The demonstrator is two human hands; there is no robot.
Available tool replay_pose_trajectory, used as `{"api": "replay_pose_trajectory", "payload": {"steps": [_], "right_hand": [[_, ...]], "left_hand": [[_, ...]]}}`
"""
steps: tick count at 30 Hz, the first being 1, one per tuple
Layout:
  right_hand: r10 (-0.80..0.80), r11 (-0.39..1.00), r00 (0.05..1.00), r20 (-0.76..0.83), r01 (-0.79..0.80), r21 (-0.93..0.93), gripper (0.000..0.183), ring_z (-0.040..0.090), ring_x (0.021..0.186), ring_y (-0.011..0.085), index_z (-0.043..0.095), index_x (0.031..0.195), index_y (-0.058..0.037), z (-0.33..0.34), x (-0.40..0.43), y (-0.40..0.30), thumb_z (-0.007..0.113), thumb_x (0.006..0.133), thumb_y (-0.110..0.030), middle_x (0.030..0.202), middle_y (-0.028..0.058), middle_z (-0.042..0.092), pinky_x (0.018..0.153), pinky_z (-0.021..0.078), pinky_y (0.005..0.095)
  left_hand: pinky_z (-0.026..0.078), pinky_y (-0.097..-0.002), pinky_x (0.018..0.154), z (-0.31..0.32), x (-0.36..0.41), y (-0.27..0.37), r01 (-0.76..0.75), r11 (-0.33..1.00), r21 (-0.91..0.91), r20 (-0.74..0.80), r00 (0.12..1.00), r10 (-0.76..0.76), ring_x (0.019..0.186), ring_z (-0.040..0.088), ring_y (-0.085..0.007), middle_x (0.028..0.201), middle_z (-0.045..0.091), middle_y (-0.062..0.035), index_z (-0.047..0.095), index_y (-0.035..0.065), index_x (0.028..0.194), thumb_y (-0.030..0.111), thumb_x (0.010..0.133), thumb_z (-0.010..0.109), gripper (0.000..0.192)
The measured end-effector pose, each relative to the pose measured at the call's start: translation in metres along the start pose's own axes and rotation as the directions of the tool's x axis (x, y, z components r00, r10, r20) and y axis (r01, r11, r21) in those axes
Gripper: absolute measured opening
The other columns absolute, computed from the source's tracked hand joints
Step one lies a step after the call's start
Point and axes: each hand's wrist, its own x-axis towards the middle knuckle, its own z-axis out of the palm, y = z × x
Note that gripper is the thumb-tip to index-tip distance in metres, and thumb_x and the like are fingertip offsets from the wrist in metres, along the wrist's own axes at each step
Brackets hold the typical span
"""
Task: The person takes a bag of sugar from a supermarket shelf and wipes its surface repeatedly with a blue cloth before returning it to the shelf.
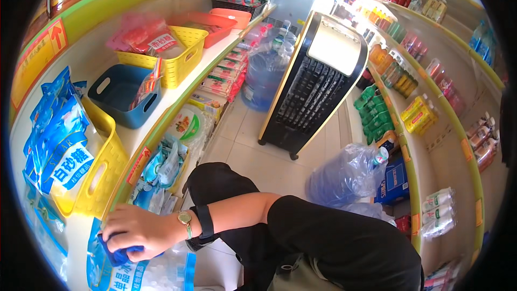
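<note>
My right hand reaches across to the left with its fingers curled around a bunched dark blue cloth. Directly beneath it lies a blue and clear bag of rock sugar, partly covered by the hand. My left hand is out of view. Above the hand on the shelf, a yellow plastic basket holds blue and white bags of white sugar. Beyond it sits a dark blue plastic bin with a small packet at its right side.
A yellow basket with red packets and a red tray stand farther along the shelf. An air cooler occupies the aisle. Large water bottles are on the floor, and drink shelves line the right side.
</note>
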Motion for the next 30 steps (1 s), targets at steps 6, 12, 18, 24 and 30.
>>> {"api": "replay_pose_trajectory", "payload": {"steps": [6, 12, 18, 24, 30], "right_hand": [[-0.130, 0.969, 0.971, 0.203, 0.081, 0.233, 0.022, 0.052, 0.082, 0.0287, 0.057, 0.087, -0.0080, 0.019, -0.006, -0.015, 0.064, 0.069, -0.019, 0.094, 0.0077, 0.054, 0.069, 0.0373, 0.0426], [-0.185, 0.979, 0.905, 0.384, 0.134, 0.156, 0.026, 0.057, 0.082, 0.0230, 0.062, 0.090, -0.0101, -0.016, -0.004, -0.018, 0.068, 0.070, -0.025, 0.098, 0.0052, 0.059, 0.065, 0.0405, 0.0347], [-0.086, 0.992, 0.966, 0.244, 0.104, -0.065, 0.026, 0.059, 0.080, 0.0218, 0.065, 0.092, -0.0086, -0.008, 0.010, -0.006, 0.067, 0.067, -0.016, 0.099, 0.0078, 0.064, 0.067, 0.0422, 0.0322], [-0.031, 0.996, 0.978, 0.207, 0.048, -0.076, 0.026, 0.059, 0.076, 0.0232, 0.066, 0.088, -0.0059, -0.009, 0.007, 0.001, 0.066, 0.063, -0.012, 0.094, 0.0094, 0.065, 0.067, 0.0447, 0.0324], [-0.206, 0.969, 0.856, 0.474, 0.113, 0.218, 0.021, 0.060, 0.071, 0.0207, 0.066, 0.083, -0.0079, 0.000, -0.002, -0.016, 0.064, 0.074, -0.026, 0.090, 0.0064, 0.064, 0.059, 0.0391, 0.0300]], "left_hand": [[0.050, -0.0417, 0.082, -0.025, -0.019, 0.032, -0.092, 0.992, -0.086, -0.069, 0.994, 0.087, 0.090, 0.058, -0.0382, 0.101, 0.058, -0.0245, 0.044, -0.0087, 0.118, 0.013, 0.054, 0.048, 0.068], [0.050, -0.0417, 0.081, -0.010, -0.018, 0.047, -0.027, 0.873, -0.486, 0.092, 0.992, 0.081, 0.089, 0.058, -0.0384, 0.100, 0.058, -0.0245, 0.044, -0.0089, 0.117, 0.013, 0.054, 0.047, 0.067], [0.052, -0.0441, 0.080, -0.031, -0.018, 0.032, 0.109, 0.913, -0.393, 0.238, 0.971, -0.013, 0.089, 0.058, -0.0396, 0.106, 0.058, -0.0239, 0.043, -0.0082, 0.119, 0.012, 0.053, 0.049, 0.070], [0.050, -0.0456, 0.083, -0.013, -0.018, 0.041, 0.194, 0.887, -0.420, 0.315, 0.947, -0.058, 0.094, 0.057, -0.0406, 0.110, 0.056, -0.0247, 0.043, -0.0079, 0.120, 0.015, 0.055, 0.050, 0.070], [0.043, -0.0419, 0.091, -0.024, 0.000, 0.055, -0.001, 0.837, -0.547, 0.257, 0.952, 0.169, 0.099, 0.054, -0.0324, 0.111, 0.055, -0.0182, 0.042, -0.0039, 0.119, 0.016, 0.062, 0.057, 0.062]]}}
